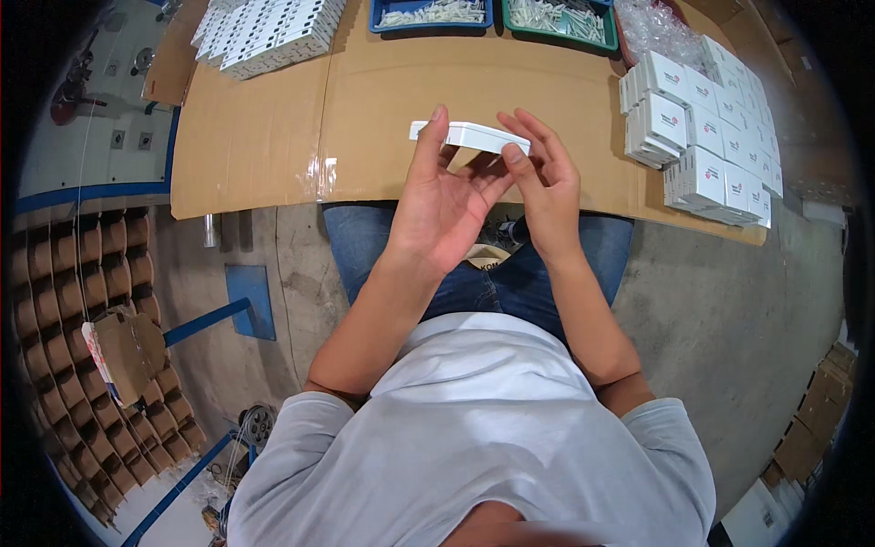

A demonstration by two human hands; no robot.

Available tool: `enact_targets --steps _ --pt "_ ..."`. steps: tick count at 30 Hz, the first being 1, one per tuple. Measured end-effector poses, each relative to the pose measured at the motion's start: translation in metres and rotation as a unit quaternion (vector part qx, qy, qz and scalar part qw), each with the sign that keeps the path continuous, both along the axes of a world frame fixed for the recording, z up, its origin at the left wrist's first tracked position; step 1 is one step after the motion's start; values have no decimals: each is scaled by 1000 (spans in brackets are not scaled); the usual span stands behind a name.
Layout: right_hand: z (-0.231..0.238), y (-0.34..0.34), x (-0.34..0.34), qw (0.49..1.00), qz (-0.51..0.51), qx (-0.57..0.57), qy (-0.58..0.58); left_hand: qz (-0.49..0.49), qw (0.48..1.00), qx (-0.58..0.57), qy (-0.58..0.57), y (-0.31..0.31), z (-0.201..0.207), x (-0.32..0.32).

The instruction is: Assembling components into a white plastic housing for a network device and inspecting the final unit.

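A flat white rectangular piece point(478, 138), seen nearly edge-on, is held up above the front part of the cardboard-covered table. My left hand point(436, 196) grips its left end, with the thumb upright against it and the palm turned up. At the right end, my right hand point(547, 178) pinches it between the thumb and the fingers behind. Its far face is hidden, so I cannot tell exactly what kind of part it is.
Small white boxes point(706, 173) stand stacked along the table's right side. More white pieces point(273, 36) are stacked at the far left. A blue tray point(428, 29) and a green tray point(556, 38) hold small white parts. Clear plastic bags point(658, 35) lie beside them.
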State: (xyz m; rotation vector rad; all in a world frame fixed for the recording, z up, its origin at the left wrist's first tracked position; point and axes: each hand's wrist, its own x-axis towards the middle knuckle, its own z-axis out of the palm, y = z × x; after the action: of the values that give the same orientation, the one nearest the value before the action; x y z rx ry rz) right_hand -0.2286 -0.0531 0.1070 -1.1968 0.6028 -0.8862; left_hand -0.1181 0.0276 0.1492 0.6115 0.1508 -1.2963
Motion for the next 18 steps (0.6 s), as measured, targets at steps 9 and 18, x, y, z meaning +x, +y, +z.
enact_targets --steps 9,18 --pt "6 5 3 997 -13 79 18 61 997 19 -46 -6 8 -13" --pt "15 -2 -7 981 54 185 -23 80 960 25 -267 -1 -18 -13"
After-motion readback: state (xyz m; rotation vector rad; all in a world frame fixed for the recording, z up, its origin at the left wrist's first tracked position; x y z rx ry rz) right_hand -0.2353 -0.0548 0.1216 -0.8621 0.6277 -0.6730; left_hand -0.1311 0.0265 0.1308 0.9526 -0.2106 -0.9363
